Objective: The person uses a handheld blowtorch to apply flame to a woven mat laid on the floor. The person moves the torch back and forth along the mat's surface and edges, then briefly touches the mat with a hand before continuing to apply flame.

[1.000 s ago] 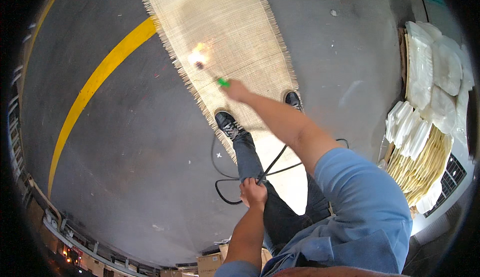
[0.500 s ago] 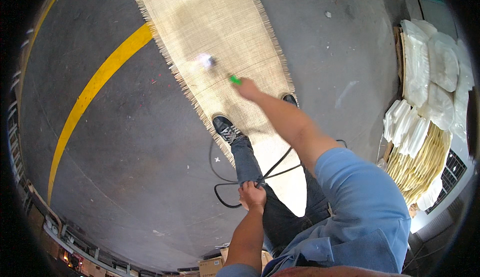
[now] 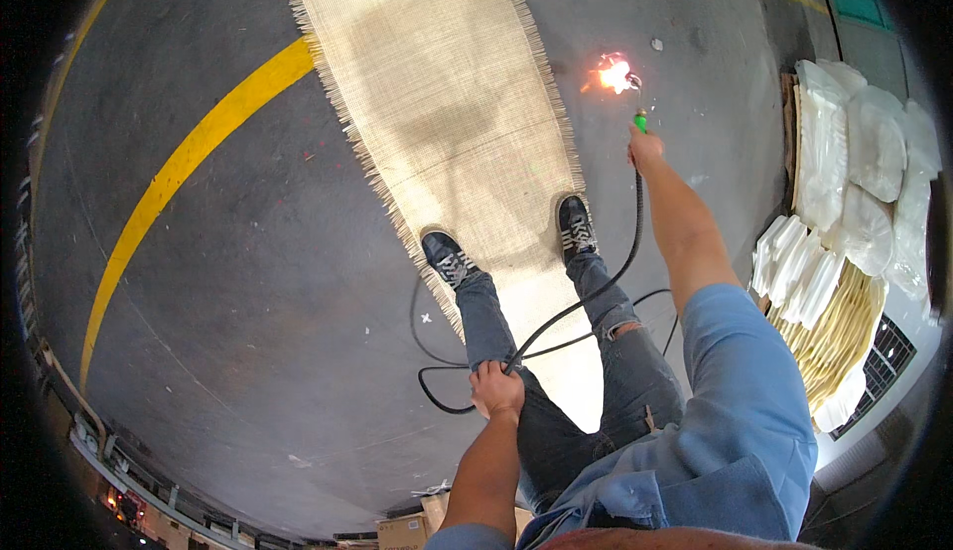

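Observation:
My right hand (image 3: 645,145) is closed around the green handle of a gas torch (image 3: 641,121), held out to the right of the burlap strip (image 3: 437,83). A bright orange-white flame (image 3: 615,75) burns at its tip, over the grey floor. From the handle a black hose (image 3: 637,222) curves back across my legs to my left hand (image 3: 496,389). That hand, by my left thigh, is closed on the hose. The pale woven strip has fringed edges and runs away between my feet, a darker shaded area on its far part.
Plastic-wrapped white packs (image 3: 824,143) and stacked yellowish sheets (image 3: 829,327) stand at the right. A yellow floor line (image 3: 189,158) curves across the left and passes the far end. Cardboard boxes (image 3: 402,532) lie at the near edge. Loops of hose lie around my legs.
My right hand has swung the torch from above the strip to the right, past its fringed edge. The flame now shows orange. My left hand stays on the hose.

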Motion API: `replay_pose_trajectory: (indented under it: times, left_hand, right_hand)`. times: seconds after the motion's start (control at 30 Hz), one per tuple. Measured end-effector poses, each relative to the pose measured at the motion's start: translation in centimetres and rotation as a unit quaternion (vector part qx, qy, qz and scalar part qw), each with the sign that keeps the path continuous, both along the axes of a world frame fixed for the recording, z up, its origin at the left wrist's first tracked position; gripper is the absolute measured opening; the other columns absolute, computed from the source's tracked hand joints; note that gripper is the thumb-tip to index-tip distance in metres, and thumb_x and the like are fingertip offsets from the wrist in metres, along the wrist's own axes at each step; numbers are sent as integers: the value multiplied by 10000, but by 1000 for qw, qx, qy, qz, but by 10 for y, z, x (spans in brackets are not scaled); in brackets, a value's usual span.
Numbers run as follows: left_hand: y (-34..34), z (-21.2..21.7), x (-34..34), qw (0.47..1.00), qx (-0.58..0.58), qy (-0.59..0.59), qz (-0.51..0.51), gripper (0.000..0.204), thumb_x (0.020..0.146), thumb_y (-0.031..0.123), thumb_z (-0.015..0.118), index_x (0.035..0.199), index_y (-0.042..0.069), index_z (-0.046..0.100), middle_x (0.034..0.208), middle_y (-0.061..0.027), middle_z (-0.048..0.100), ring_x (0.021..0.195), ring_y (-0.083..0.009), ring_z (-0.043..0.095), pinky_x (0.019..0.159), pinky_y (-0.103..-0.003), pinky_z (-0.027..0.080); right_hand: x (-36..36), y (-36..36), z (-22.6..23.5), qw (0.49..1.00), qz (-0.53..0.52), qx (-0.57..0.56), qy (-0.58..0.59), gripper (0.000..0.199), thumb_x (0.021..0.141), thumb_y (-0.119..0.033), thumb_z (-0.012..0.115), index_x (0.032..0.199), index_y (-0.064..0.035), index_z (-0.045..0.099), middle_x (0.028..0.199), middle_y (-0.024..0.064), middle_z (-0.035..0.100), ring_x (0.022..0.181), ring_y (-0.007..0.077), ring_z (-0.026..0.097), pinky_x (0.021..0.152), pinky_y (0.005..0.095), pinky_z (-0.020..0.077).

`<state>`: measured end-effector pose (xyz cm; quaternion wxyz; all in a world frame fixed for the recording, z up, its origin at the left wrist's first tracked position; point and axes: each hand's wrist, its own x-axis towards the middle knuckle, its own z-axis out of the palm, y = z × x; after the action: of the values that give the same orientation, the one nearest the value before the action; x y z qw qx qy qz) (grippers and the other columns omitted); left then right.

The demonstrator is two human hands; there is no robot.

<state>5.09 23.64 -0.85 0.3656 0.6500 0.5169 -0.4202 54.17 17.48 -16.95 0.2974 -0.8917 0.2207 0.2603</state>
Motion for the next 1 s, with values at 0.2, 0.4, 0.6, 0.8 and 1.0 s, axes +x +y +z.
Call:
replay_pose_trajectory:
  times: [0.2, 0.4, 0.6, 0.8, 1.0]
  left_hand:
    - [15, 6, -3, 1000, 0, 1, -6, 267, 825, 247, 583, 1053, 136, 667, 1185, -48, 587, 1144, -298, 511, 927, -455, 468]
    - [15, 2, 5, 998, 33, -54, 5, 245, 830, 255, 580, 1018, 123, 669, 1148, -54, 606, 1108, -314, 532, 909, -455, 479]
    - [27, 10, -8, 999, 39, -16, 1, 259, 821, 249, 600, 1035, 115, 658, 1129, -64, 618, 1100, -301, 544, 894, -432, 481]
    - [23, 10, 19, 998, 66, 4, 17, 214, 834, 265, 602, 988, 130, 665, 1098, -46, 633, 1092, -289, 556, 883, -440, 488]
    - [0, 6, 42, 993, 110, 34, -5, 189, 819, 260, 620, 946, 125, 653, 1066, -37, 634, 1068, -292, 557, 820, -441, 510]
  right_hand:
    - [-79, 116, -40, 979, 196, -8, 52, 477, 894, -427, 628, 1130, -14, 598, 734, 112, 614, 543, 197, 580, 467, 366, 486]
    - [-180, 208, -44, 916, 390, 36, 84, 551, 910, -438, 601, 1218, 18, 571, 1078, 242, 648, 944, 343, 653, 856, 448, 507]
    - [-300, 270, 6, 837, 495, 150, 178, 435, 898, -411, 604, 1090, -21, 609, 956, 240, 665, 938, 403, 644, 811, 478, 496]
    - [-268, 265, 2, 837, 497, 123, 195, 446, 892, -398, 595, 1093, 0, 605, 1009, 235, 661, 976, 389, 645, 829, 482, 501]
    - [-138, 199, -37, 900, 413, 37, 134, 481, 886, -419, 600, 1079, 21, 619, 1059, 260, 650, 1020, 405, 621, 886, 469, 486]
